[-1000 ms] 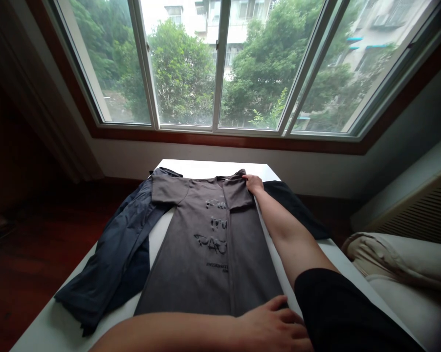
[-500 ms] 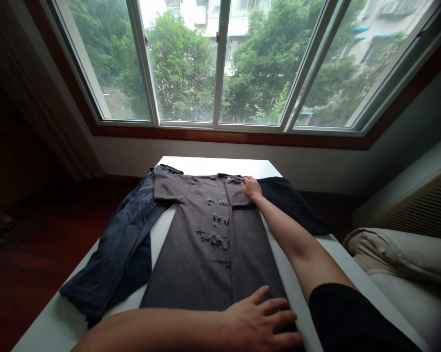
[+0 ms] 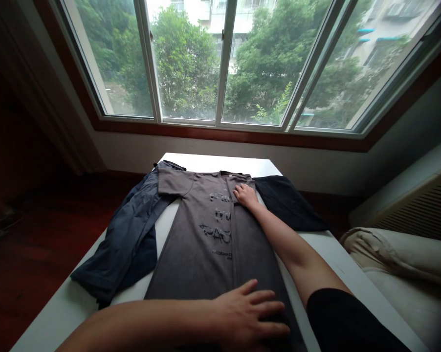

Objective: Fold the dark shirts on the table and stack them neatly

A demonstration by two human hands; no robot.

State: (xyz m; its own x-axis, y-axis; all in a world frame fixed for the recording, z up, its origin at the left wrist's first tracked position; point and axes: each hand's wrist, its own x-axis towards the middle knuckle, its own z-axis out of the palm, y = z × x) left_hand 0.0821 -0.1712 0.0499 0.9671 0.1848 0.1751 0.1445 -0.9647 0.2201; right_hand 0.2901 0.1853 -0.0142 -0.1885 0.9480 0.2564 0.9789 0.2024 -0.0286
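On the table (image 3: 213, 162), gray T-shirt (image 3: 191, 254) laid out between dark blue garment (image 3: 128, 239) and black garment (image 3: 290, 203). Apparently done: right side and sleeve folded inward over the print. Apparently left: opposite side, sleeve outstretched. Left hand (image 3: 246, 315) over lower shirt, fingers splayed; right hand (image 3: 247, 196) on folded sleeve, fingers slightly parted, clamped on nothing.

Matt cloth right across this shirt (image 3: 193, 244), smoother, faintly shiny fabric on those trousers (image 3: 128, 239), slick glossy tabletop (image 3: 213, 162), dark wood-look floor (image 3: 40, 259)
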